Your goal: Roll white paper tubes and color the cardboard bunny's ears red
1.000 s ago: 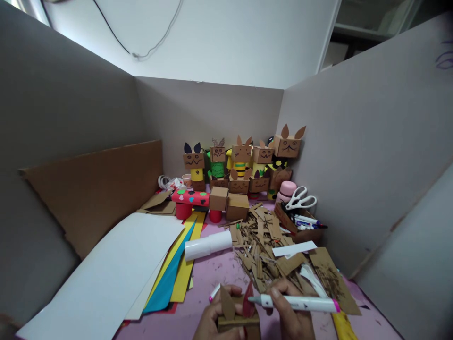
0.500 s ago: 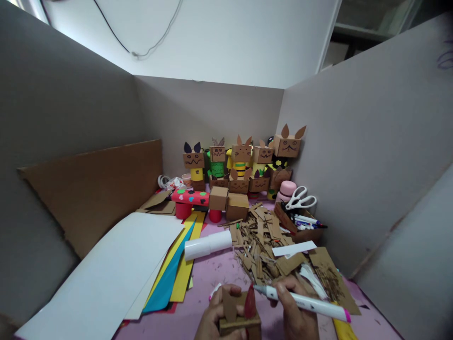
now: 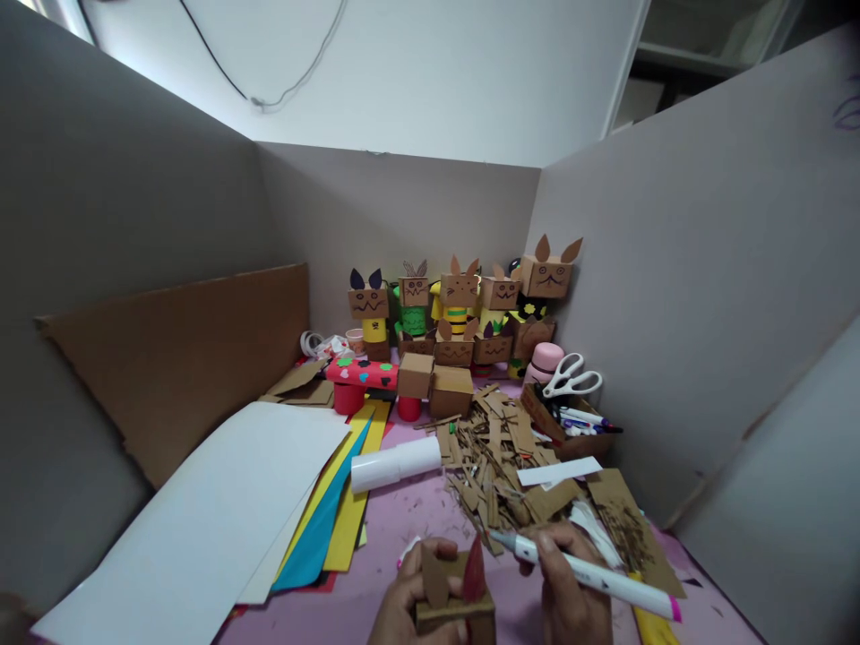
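At the bottom edge of the view my left hand (image 3: 403,605) is closed around a small cardboard box figure (image 3: 455,612) with one brown ear and one red ear (image 3: 474,575) standing up from its top. My right hand (image 3: 571,596) grips a white marker (image 3: 591,575) with a pink end cap. The marker slopes down to the right, its tip just right of the red ear and apart from it. A pink and white marker cap (image 3: 407,552) peeks out behind my left hand.
A heap of cardboard scraps (image 3: 501,457) lies ahead. A white roll (image 3: 395,465), coloured paper sheets (image 3: 336,502) and a big white sheet (image 3: 202,520) lie left. Finished box figures (image 3: 460,305) line the back wall. Scissors (image 3: 571,376) rest on a pen tray (image 3: 571,425). Grey partitions enclose the desk.
The marker has drawn back to the right and tilted down, its tip moving off the red ear. My left hand and the box figure have barely moved.
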The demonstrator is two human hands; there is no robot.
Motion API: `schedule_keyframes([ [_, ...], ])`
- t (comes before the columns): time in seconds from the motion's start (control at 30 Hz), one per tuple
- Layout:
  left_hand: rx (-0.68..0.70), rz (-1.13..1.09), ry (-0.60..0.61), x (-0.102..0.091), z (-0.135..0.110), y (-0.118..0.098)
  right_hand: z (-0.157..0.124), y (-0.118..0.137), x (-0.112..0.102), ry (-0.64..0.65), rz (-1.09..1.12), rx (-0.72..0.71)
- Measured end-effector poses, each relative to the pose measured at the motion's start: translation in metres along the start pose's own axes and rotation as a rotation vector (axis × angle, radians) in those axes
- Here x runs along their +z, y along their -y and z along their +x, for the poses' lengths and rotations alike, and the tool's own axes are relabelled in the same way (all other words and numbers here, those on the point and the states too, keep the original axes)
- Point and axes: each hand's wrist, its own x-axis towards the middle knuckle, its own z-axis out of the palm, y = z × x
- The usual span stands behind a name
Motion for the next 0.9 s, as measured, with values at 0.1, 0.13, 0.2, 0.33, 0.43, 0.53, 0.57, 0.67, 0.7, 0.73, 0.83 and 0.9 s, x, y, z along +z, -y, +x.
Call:
schedule_keyframes([
  [0.1,0.038,0.069,-0.043,0.000,0.000,-0.004,-0.006,-0.003,0.000,0.160,0.079,0.050],
  [0.13,0.045,0.086,-0.047,0.000,0.000,-0.005,-0.008,-0.005,0.001,0.221,0.101,0.067],
  [0.2,0.057,0.124,-0.043,0.000,0.000,-0.009,-0.011,-0.008,0.001,0.298,0.119,0.095],
  [0.33,0.048,0.141,-0.029,0.001,0.000,-0.015,-0.013,-0.010,0.001,0.315,0.113,0.144],
  [0.43,0.052,0.137,-0.022,0.002,-0.001,-0.015,-0.012,-0.006,0.001,0.297,0.075,0.152],
  [0.53,0.029,0.076,-0.040,0.003,-0.002,-0.011,-0.011,-0.002,0.002,0.258,0.067,0.158],
  [0.57,0.016,0.043,-0.049,0.004,-0.002,-0.009,-0.011,-0.001,0.002,0.250,0.074,0.160],
  [0.67,0.007,-0.009,-0.058,0.004,-0.001,-0.006,-0.012,-0.003,0.003,0.255,0.097,0.161],
  [0.7,0.005,0.002,-0.050,0.003,-0.001,-0.006,-0.013,-0.004,0.003,0.263,0.105,0.157],
  [0.73,0.003,0.016,-0.041,0.003,-0.001,-0.006,-0.014,-0.006,0.003,0.270,0.110,0.148],
  [0.83,-0.017,-0.006,-0.025,0.003,0.000,-0.004,-0.015,-0.010,0.003,0.277,0.098,0.119],
  [0.9,-0.014,-0.056,-0.029,0.003,0.001,-0.001,-0.015,-0.010,0.003,0.266,0.084,0.107],
])
